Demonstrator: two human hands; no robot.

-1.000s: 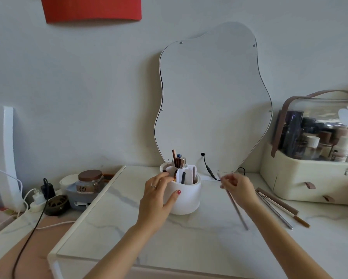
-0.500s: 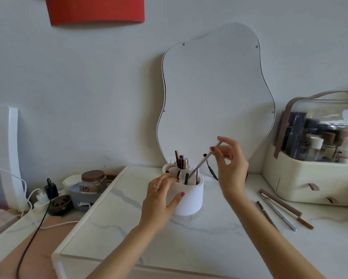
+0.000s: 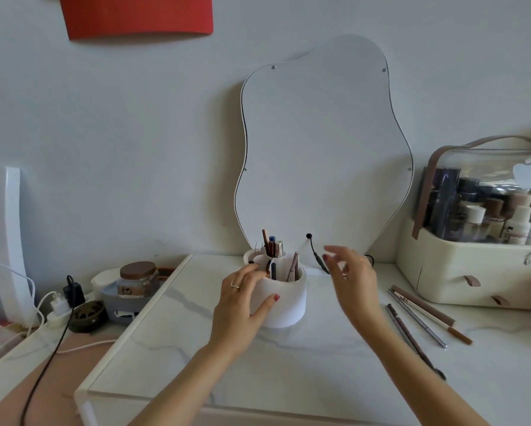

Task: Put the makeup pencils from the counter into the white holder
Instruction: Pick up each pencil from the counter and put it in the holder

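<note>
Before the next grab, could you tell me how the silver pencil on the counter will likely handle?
The silver pencil looks thin, rigid and probably light. Its round metallic barrel may roll or slip on the glossy counter. It lies close to the brown pencils, so fingertips may nudge them.

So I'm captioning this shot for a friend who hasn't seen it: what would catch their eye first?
Probably the wavy mirror leaning on the wall at centre, with the red sheet up at top left. Below it, the left hand grips the white holder, the right hand hovers empty beside it, and three pencils lie on the counter to the right.
</note>
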